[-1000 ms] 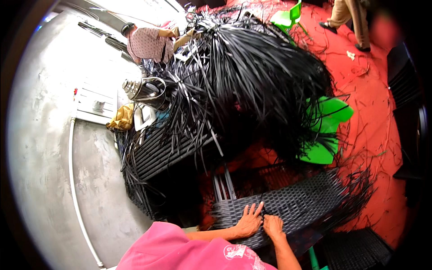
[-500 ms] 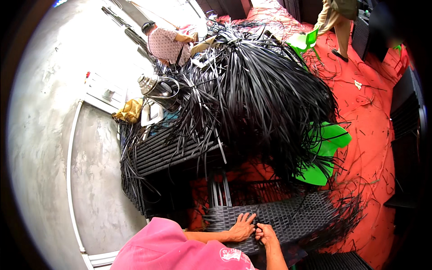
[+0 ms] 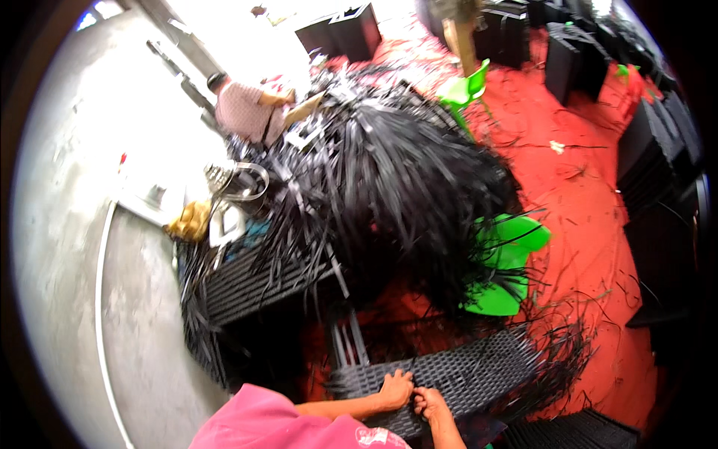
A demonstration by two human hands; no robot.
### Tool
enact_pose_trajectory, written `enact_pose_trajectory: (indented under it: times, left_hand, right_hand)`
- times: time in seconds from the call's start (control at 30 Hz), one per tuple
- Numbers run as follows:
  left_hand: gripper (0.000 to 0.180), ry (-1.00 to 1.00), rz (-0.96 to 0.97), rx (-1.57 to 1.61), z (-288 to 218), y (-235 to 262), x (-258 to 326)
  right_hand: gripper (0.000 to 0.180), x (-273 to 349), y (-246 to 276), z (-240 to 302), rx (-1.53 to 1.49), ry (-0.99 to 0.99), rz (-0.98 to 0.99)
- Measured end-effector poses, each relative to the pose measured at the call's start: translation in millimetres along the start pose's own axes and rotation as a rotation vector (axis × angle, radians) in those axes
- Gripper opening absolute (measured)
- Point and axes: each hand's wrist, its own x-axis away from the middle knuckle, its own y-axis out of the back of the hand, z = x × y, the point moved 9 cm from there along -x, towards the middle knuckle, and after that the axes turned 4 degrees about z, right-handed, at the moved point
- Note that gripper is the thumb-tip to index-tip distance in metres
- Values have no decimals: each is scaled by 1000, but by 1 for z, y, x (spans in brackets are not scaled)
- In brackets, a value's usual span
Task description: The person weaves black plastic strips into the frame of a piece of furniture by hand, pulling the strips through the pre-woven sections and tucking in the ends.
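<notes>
Lying under the left hand [image 3: 396, 390] and right hand [image 3: 429, 402], the black woven panel [image 3: 479, 368] extends mostly rightward; both curl, grip unclear.

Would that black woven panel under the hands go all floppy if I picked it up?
The black woven panel would probably stay fairly stiff, since its close weave spreads out flat. The loose strips at its right end would likely dangle and sway, being thin and splayed.

dark grey basket-weave panel [image 3: 467, 374], black strips [image 3: 389, 165], green chair [image 3: 476, 81], red floor [image 3: 572, 187], pink shirt [image 3: 258, 419] with white print
</notes>
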Motion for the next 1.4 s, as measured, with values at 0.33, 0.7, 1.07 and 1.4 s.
enact_pose_trajectory:
  times: [0.33,0.7,1.07,1.4]
  left_hand:
    - [16,227,17,240,31,-26,-18]
    - [13,132,-183,522,46,-19,-6]
    - [5,-166,-371,876,43,126,84]
    - [32,-168,-391,302,18,110,121]
  right_hand:
    - [14,16,-6,24,213,125,-154]
    - [24,94,-55,68,1491,803,-568]
    - [21,140,-113,99,1228,1030,68]
    - [14,148,-39,103,627,850,-144]
